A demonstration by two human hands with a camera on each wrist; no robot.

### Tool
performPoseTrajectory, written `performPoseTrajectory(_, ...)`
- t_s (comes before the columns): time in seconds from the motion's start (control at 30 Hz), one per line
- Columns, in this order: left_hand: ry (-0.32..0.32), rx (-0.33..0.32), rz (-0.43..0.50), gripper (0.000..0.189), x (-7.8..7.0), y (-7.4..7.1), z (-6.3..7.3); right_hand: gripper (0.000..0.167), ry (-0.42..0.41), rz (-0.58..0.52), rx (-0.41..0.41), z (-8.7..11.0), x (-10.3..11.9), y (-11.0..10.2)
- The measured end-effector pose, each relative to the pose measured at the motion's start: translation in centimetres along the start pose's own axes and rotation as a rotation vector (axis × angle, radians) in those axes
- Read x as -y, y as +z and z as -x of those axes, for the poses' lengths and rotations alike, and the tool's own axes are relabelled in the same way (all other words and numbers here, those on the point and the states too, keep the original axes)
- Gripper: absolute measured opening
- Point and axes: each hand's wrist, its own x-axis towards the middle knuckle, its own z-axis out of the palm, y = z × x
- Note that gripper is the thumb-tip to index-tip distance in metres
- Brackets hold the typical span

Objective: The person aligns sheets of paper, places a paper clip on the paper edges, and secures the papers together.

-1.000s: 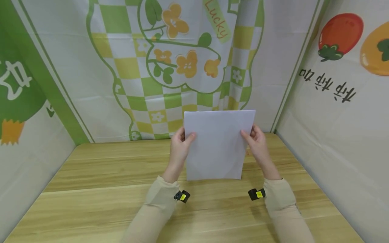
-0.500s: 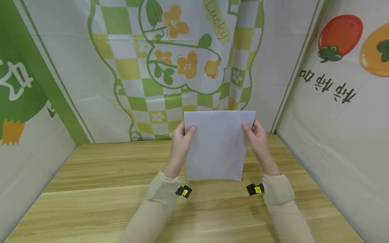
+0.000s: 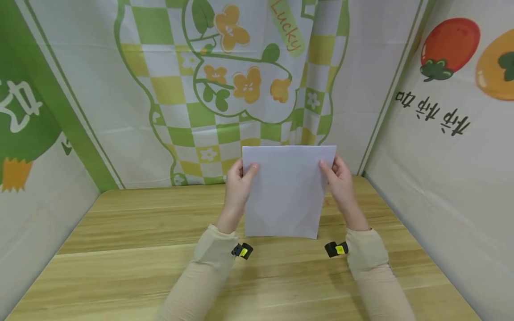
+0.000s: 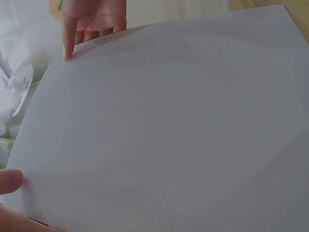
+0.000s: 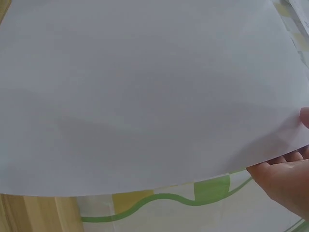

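Note:
White paper stands nearly upright in front of me over the wooden table, its lower edge close above the tabletop in the head view. My left hand pinches its left side near the top, thumb on the near face and fingers behind. On the opposite side my right hand holds it the same way. The left wrist view has the left thumb pressing on the paper, with the right hand across from it. In the right wrist view, the right hand supports the edge; its thumb is partly cut off.
The wooden table extends on both sides and toward me. Behind it hangs a checkered, flowered curtain, with printed cloth at the right. Black camera straps sit at both wrists. A small red mark shows beside the paper.
Both hands have slid slightly upward along the paper's sides, thumbs now nearer the top edge. The paper itself has shifted only a little to the left.

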Motion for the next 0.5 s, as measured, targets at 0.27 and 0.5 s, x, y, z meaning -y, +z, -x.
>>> performPoseTrajectory(0.27, 0.012, 0.007, 0.010, 0.029, -1.0, 0.3, -0.5, 0.042, -0.001, 0.054, -0.031, -0.5, 0.6, 0.3)
performPoseTrajectory(0.5, -0.013, -0.043, 0.033, 0.036, -2.0, 0.8, -1.0, 0.037, -0.028, 0.080, -0.044, -0.4, 0.7, 0.4)
